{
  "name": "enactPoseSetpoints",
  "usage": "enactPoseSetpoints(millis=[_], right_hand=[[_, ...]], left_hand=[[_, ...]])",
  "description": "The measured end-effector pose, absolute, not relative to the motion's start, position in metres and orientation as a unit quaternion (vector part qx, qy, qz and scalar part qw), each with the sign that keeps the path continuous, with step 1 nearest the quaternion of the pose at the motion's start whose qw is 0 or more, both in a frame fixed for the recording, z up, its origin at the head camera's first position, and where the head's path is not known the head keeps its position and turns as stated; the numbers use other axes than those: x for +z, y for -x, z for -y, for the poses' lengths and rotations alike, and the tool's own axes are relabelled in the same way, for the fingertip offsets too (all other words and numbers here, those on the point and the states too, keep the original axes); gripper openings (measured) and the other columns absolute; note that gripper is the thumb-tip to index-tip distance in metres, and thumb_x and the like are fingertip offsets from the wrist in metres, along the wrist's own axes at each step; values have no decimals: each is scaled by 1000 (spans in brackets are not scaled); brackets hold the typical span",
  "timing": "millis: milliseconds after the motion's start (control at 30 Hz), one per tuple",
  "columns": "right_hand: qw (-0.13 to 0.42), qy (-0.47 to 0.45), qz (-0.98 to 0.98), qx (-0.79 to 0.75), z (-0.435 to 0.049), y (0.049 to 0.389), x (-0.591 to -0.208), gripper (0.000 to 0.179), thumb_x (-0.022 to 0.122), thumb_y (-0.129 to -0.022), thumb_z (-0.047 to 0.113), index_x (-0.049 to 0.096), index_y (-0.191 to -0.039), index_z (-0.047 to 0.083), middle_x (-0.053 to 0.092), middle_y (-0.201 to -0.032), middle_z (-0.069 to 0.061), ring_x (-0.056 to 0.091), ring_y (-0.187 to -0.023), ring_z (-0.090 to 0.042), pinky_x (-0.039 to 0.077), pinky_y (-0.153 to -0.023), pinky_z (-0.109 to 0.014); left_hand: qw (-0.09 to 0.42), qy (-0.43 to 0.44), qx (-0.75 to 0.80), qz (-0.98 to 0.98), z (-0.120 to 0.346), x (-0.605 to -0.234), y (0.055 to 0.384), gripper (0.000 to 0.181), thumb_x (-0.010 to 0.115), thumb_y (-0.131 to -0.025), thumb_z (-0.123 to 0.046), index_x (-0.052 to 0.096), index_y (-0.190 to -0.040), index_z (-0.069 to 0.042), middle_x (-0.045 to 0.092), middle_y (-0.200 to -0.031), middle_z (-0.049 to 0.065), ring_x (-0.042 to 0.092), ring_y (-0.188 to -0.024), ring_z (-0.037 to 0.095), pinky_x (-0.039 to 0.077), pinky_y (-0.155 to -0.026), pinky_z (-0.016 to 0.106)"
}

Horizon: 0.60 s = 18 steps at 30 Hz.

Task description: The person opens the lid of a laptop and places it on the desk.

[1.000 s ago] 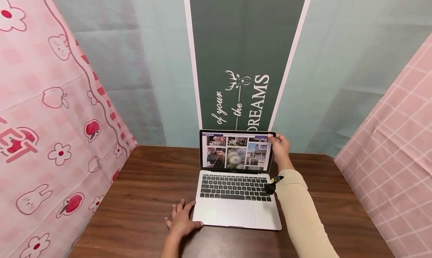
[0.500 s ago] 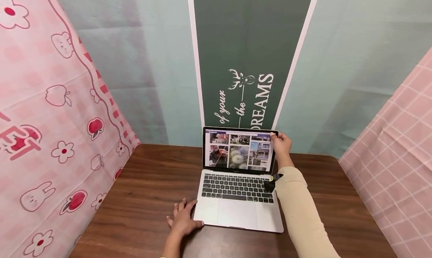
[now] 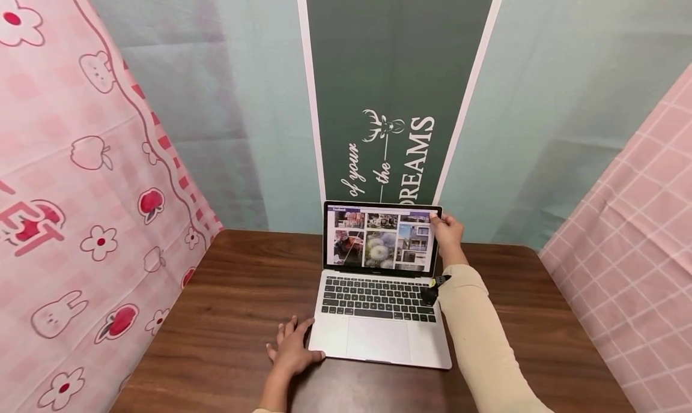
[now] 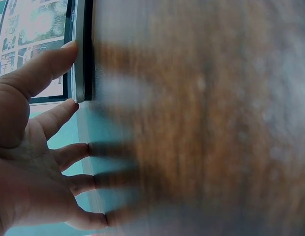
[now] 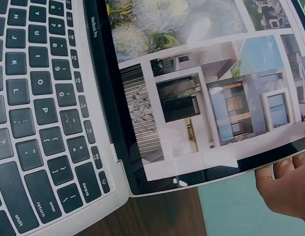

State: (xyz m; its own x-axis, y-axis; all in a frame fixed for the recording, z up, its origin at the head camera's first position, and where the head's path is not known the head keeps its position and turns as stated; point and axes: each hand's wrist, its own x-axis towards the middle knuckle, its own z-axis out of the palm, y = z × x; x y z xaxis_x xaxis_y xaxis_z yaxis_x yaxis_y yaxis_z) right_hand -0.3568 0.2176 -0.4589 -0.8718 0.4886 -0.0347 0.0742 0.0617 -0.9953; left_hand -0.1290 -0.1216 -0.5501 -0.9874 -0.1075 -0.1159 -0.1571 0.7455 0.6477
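Note:
A silver laptop (image 3: 427, 341) stands unfolded on the table, its lit screen (image 3: 381, 239) showing a page of photos. At the screen's upper right corner, my right hand (image 3: 450, 236) pinches the lid, thumb on the front and fingers behind. The right wrist view shows that hand (image 5: 288, 191) at the lid's edge, partly cut off by the frame. My left hand (image 3: 291, 351) lies spread by the laptop's front left corner. Its thumb touches the front edge and its index finger the left side; the left wrist view has the fingers (image 4: 37, 71) straight and apart.
The brown wooden table (image 3: 227, 305) extends on both sides of the laptop. Behind it hangs a grey-green cloth (image 3: 259, 131) with printed lettering, close to the lid. Pink patterned cloths (image 3: 108, 185) flank the left and right sides. A small black device (image 3: 432, 292) sits at my right wrist.
The laptop's lid has tilted back slightly, my right hand keeping hold of its corner. My left hand has stayed at the base's front left corner. The head view has shifted a little.

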Motion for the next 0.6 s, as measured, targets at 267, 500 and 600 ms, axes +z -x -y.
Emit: enactPoseSetpoints(millis=[267, 500, 600], right_hand=[[132, 195, 722, 650, -218, 358, -470, 43, 60, -91, 27, 57, -120, -3, 57, -110, -17, 53, -87, -22, 44, -82, -38], [114, 176, 746, 632, -225, 352, -472, 49, 57, -92, 32, 53, -125, -4, 51, -121, -21, 49, -102, -29, 39, -89, -40], [109, 168, 753, 627, -227, 347, -470, 48, 56, -92, 31, 53, -124, -5, 51, -119, -22, 48, -103, -31, 39, -88, -42]], left_hand=[[36, 77, 354, -931, 122, -552, 127, 77, 85, -55, -24, 57, -126, -18, 35, -140, 23, 17, -129, 50, 3, -88, 76], [32, 79, 350, -933, 120, -551, 129, 77, 85, -53, -23, 58, -125, -17, 36, -138, 24, 18, -128, 50, 3, -86, 77], [35, 80, 338, -937, 119, -548, 131, 77, 86, -53, -24, 58, -124, -17, 37, -137, 23, 20, -128, 50, 6, -86, 77]])
